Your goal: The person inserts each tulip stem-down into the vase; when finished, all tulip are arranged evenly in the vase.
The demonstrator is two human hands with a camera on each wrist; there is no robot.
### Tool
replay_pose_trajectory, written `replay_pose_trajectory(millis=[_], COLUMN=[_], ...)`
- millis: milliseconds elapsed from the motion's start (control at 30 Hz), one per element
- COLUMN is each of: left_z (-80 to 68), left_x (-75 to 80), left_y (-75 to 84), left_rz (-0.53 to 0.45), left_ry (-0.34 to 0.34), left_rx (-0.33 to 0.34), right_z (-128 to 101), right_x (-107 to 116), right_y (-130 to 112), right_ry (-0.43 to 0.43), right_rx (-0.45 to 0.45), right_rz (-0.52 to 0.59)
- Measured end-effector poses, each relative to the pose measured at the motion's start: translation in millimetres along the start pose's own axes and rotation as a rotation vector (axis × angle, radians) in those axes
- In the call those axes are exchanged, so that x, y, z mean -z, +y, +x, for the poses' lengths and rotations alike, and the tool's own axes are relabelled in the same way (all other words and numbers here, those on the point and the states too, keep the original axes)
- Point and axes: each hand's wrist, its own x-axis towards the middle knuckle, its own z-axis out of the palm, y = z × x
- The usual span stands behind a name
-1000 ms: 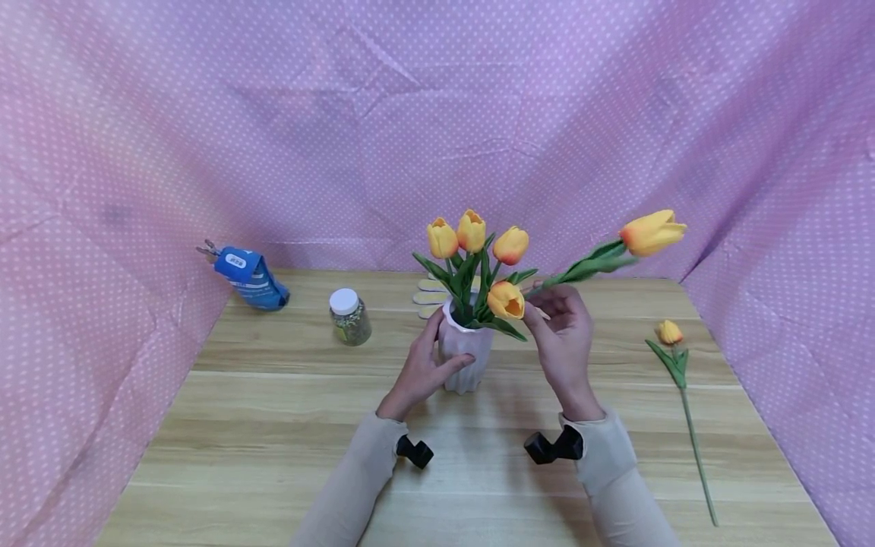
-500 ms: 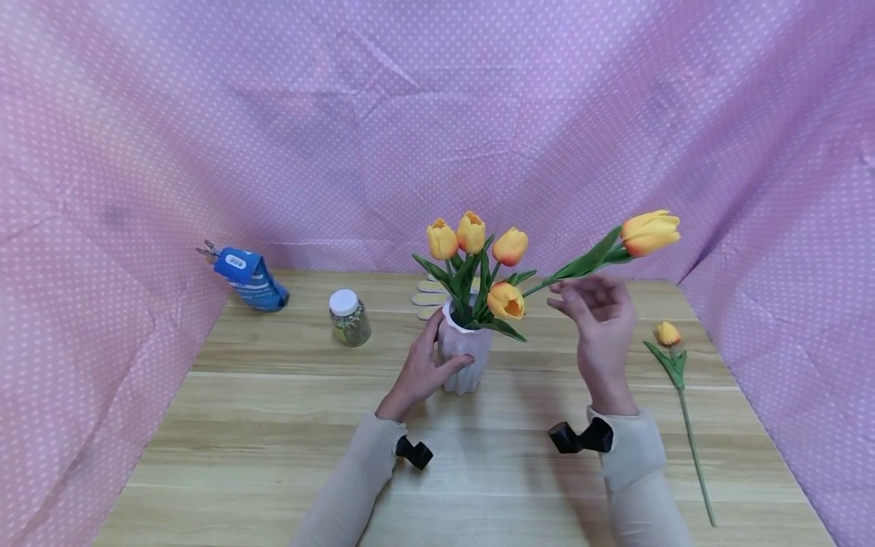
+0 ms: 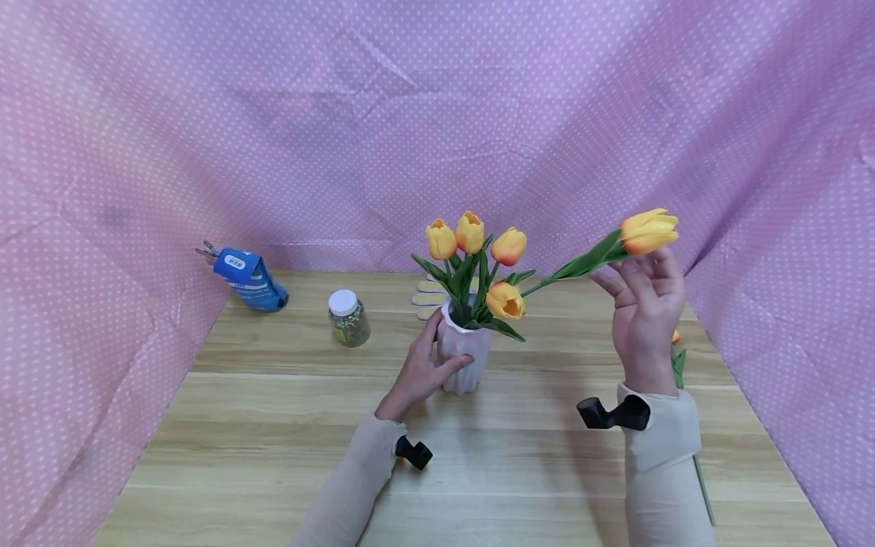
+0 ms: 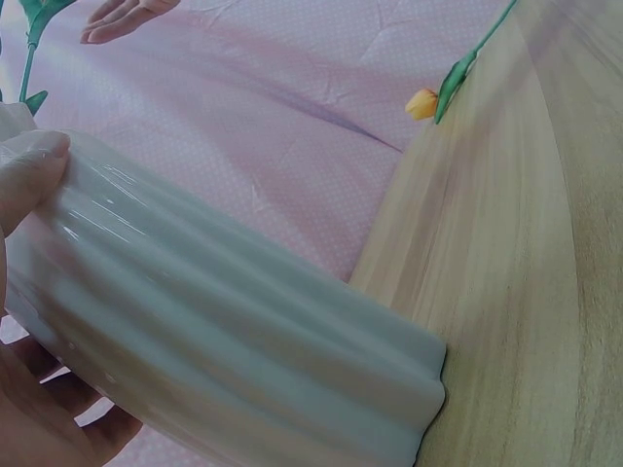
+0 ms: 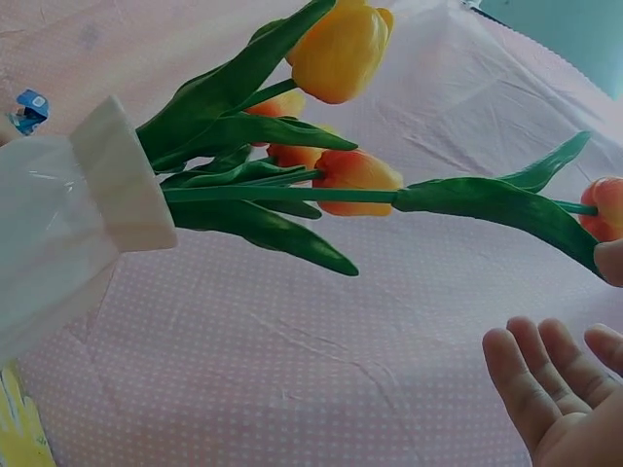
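My left hand (image 3: 418, 372) holds the side of a white fluted vase (image 3: 465, 361), thumb across its front. In the left wrist view the fingers curl around behind the vase (image 4: 224, 292). Several yellow-orange tulips (image 3: 509, 247) with green leaves stand in it. One longer tulip (image 3: 648, 232) leans far out to the right, its stem still inside the rim. Just under that bloom is my right hand (image 3: 645, 323), fingers loosely extended. In the right wrist view, its thumb overlaps the leaf tip by the bloom (image 5: 605, 206); I cannot tell whether they touch.
Another tulip (image 3: 678, 368) lies on the wooden table (image 3: 273, 456) at the right, partly hidden by the right arm. A white-lidded jar (image 3: 351, 323) and a blue pouch (image 3: 253, 281) stand on the left. Behind the vase lies a yellowish glove (image 3: 429, 298). Pink dotted cloth surrounds the table.
My right hand has let go of the leaning tulip's stem and moved right and up, beneath its bloom. That tulip stays leaning out of the vase. The left hand has not moved.
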Motion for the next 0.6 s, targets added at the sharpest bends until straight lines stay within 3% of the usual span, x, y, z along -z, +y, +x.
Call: replay_pose_trajectory(millis=[600], left_z=[-0.5], left_x=[0.7], left_y=[1.7], left_rz=[0.003], left_ry=[0.003], left_rx=[-0.021], right_z=[-1.6], right_x=[-7.8], right_y=[2.7], right_ry=[0.057], right_rx=[0.092], right_rz=[0.007])
